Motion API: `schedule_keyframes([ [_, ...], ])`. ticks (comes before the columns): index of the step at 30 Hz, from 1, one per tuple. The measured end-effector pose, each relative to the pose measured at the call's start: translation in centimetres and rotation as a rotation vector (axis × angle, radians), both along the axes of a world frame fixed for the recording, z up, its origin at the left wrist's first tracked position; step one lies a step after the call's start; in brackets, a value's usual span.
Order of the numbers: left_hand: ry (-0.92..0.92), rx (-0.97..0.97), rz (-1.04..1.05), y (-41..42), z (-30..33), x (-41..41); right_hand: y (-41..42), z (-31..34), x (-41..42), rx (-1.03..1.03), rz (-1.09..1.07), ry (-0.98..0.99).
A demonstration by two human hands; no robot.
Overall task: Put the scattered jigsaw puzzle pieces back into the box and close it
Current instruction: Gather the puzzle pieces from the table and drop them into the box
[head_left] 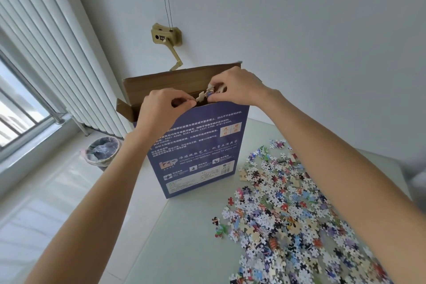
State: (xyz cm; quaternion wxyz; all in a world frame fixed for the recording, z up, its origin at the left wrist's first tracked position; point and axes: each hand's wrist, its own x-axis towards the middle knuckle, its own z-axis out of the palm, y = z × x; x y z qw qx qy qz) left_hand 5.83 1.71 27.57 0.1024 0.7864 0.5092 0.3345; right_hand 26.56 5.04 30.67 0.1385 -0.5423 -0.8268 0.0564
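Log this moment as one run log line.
left hand: pinches pieces | right hand: pinches pieces | box: upright, open | pile: on table

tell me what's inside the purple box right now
Only brown cardboard shows inside the open top of the purple box. Both the left hand and right hand hold puzzle pieces over the opening. The front wall hides whatever lies inside.

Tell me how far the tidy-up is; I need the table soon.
Early. The tall blue cardboard box stands open. The left hand and right hand hold a few joined jigsaw pieces over its mouth. A large scattered pile of colourful pieces remains; closing comes last.
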Motion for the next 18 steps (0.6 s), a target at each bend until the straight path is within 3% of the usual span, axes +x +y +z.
schedule_keyframes([
  [6,-0.042,-0.001,-0.017,-0.1,-0.3,-0.1,-0.8,0.0,-0.9,0.024,-0.055,0.183],
  [11,-0.008,0.057,-0.007,-0.3,-0.5,0.1,-1.0,-1.1,-1.5,0.149,-0.079,0.162],
  [18,0.073,0.369,-0.013,-1.7,-0.7,0.8,-4.1,-3.7,-0.9,0.499,-0.08,0.312],
])
